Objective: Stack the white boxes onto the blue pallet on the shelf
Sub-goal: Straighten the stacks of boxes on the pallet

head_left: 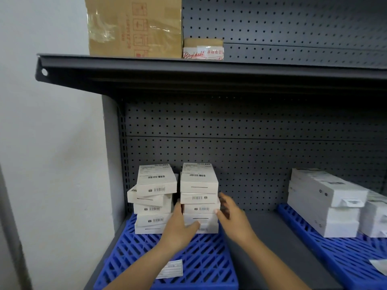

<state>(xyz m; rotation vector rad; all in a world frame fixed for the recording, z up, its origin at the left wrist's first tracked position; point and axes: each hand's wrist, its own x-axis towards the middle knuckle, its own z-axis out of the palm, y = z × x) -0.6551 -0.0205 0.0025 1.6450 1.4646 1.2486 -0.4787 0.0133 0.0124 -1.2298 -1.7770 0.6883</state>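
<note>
Two stacks of white boxes stand side by side at the back of the left blue pallet (134, 256). The left stack (155, 197) has one box skewed. My hands flank the right stack (199, 185) at its lower boxes. My left hand (180, 225) lies against the stack's left side with fingers straight up in the gap between the stacks and the thumb across a lower box front. My right hand (232, 216), slightly blurred, touches the stack's right side, thumb tip on a box front.
A second blue pallet (335, 254) at the right carries larger white boxes (322, 204). Bare grey shelf (270, 237) lies between the pallets. A pegboard back wall and an upper shelf edge (188, 70) with cardboard boxes (134, 26) overhang. A paper label (170, 268) sits on the left pallet.
</note>
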